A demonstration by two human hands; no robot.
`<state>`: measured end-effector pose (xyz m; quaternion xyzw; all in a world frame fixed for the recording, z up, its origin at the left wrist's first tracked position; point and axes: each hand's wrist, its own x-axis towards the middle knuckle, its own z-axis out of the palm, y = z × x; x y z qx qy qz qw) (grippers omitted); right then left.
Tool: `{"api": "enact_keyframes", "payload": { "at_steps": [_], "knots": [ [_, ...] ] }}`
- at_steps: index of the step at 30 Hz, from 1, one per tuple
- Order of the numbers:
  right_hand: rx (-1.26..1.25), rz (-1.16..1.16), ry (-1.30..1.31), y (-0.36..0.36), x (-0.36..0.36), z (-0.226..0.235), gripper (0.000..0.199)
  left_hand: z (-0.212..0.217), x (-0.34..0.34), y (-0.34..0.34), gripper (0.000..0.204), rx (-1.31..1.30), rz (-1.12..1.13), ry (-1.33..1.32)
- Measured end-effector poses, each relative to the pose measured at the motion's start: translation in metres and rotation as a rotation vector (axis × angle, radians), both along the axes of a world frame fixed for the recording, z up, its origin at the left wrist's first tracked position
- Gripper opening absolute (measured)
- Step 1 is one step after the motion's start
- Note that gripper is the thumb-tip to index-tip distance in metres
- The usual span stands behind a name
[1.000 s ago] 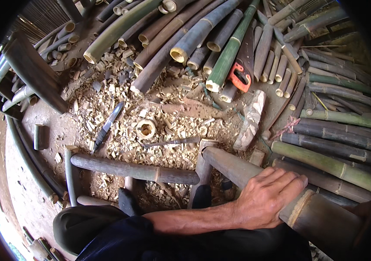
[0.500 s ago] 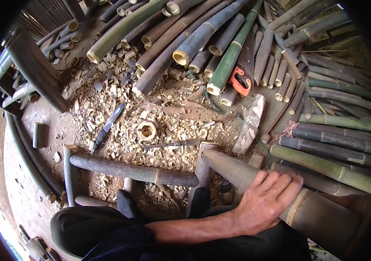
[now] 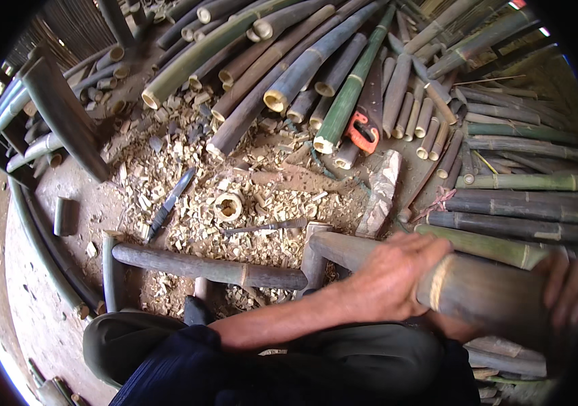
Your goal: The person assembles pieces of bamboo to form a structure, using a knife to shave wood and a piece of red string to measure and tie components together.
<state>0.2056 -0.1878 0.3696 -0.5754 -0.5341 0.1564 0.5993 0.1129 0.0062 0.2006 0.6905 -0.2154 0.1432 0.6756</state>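
Observation:
A thick brown-grey bamboo pole with a pale ring at its joint slants from the bamboo frame in front of me to the right edge of view. My left hand is closed around it just beside that ring, fingers over the top. Farther along, near the pole's thick end, my right hand curls its fingers over it, slightly blurred and partly lost in the dark rim. The pole's narrower end lies by the upright post of the low bamboo frame.
Wood chips cover the ground, with a knife, a short bamboo ring and a thin chisel-like tool among them. A saw with an orange handle leans between bamboo poles at the back. More poles are stacked at right.
The pole's thick end has risen and shifted left, its joint ring moving with it. My left hand moved with the pole. My right hand's fingers now show on the thick end.

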Motion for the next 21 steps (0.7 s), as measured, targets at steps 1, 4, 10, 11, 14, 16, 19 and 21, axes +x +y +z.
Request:
{"api": "enact_keyframes", "payload": {
  "at_steps": [1, 4, 10, 11, 14, 16, 19, 21],
  "knots": [
    [0.000, 0.028, 0.003, 0.000, -0.001, 0.003, 0.103, 0.007, 0.002, 0.007, 0.077, -0.010, -0.050, -0.001],
    [0.013, 0.199, 0.041, 0.003, 0.012, 0.014, 0.104, 0.054, 0.000, 0.023, 0.067, 0.009, -0.072, -0.053],
    [0.409, -0.127, 0.239, 0.050, -0.038, -0.045, 0.092, 0.074, -0.005, -0.002, 0.083, 0.143, 0.025, 0.082],
    [0.351, -0.280, 0.227, 0.046, -0.048, -0.040, 0.090, 0.060, -0.008, -0.013, 0.088, 0.077, 0.098, 0.032],
    [0.320, -0.353, 0.043, 0.051, -0.050, -0.061, 0.083, 0.047, -0.009, -0.006, 0.077, 0.110, 0.091, 0.015],
    [0.322, -0.387, 0.000, 0.047, -0.049, -0.051, 0.066, 0.056, -0.012, -0.004, 0.081, 0.095, 0.027, 0.009],
    [0.381, -0.420, -0.062, 0.050, -0.044, -0.050, 0.053, 0.065, -0.013, -0.001, 0.095, 0.066, -0.095, 0.036],
    [0.396, -0.345, 0.056, 0.053, -0.048, -0.051, 0.066, 0.061, -0.015, 0.014, 0.101, 0.016, -0.198, 0.149]
  ]
}}
